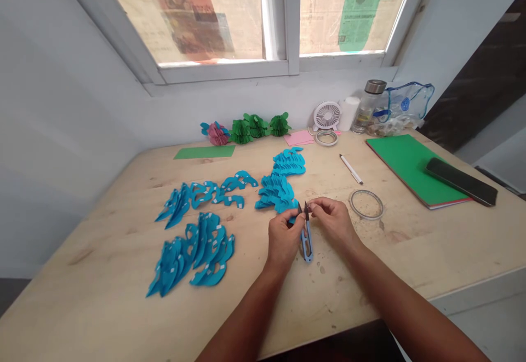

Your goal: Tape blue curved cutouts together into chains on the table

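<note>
My left hand [284, 237] is closed in a pinch, with a bit of blue paper showing by its fingertips; what it holds is hard to tell. Opposite it, my right hand [335, 220] pinches thumb and finger together at the tip of the thread snips [307, 246]. Anything between those fingers is too small to make out. The snips have a light blue handle and dark blades, which point away from me between both hands. Just beyond my fingers sit two bunches of folded blue paper pieces [274, 191].
More blue paper cutouts [213, 247] with white tabs lie left. Tape rolls [366, 204], a white pen [351, 168], a green folder [411, 165] and a black case [461, 181] lie right. Paper figures [257, 125], a small fan [327, 115] and a bottle [369, 107] line the wall.
</note>
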`<action>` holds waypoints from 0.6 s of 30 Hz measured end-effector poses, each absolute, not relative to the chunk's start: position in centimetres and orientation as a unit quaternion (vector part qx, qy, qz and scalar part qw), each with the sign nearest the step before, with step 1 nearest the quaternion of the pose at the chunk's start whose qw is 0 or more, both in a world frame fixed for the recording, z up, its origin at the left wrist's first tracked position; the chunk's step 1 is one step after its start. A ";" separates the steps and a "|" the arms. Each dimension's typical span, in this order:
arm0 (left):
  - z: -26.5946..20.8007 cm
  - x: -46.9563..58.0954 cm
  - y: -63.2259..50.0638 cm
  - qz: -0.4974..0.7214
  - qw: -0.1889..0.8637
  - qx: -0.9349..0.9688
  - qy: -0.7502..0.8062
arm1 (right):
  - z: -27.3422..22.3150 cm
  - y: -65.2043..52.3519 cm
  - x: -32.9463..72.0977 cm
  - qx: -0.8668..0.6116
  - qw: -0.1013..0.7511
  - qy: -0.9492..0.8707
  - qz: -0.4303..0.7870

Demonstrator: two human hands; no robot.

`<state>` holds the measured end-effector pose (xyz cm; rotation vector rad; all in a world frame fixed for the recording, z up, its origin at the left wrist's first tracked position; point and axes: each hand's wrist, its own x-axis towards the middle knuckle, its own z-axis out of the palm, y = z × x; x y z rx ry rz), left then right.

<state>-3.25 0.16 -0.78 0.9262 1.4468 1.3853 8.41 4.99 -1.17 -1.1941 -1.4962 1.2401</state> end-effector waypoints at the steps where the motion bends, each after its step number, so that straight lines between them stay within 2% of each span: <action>1: -0.7 -3.2 0.2 0.562 0.452 0.372 0.585 | -1.3 5.0 8.4 -0.474 0.417 -0.599 0.493; 12: -0.8 -3.2 0.1 0.564 0.402 0.412 0.593 | -1.5 4.8 8.4 -0.485 0.405 -0.616 0.471; 18: -0.9 -3.2 0.1 0.556 0.410 0.412 0.594 | -1.5 4.8 8.5 -0.479 0.409 -0.614 0.475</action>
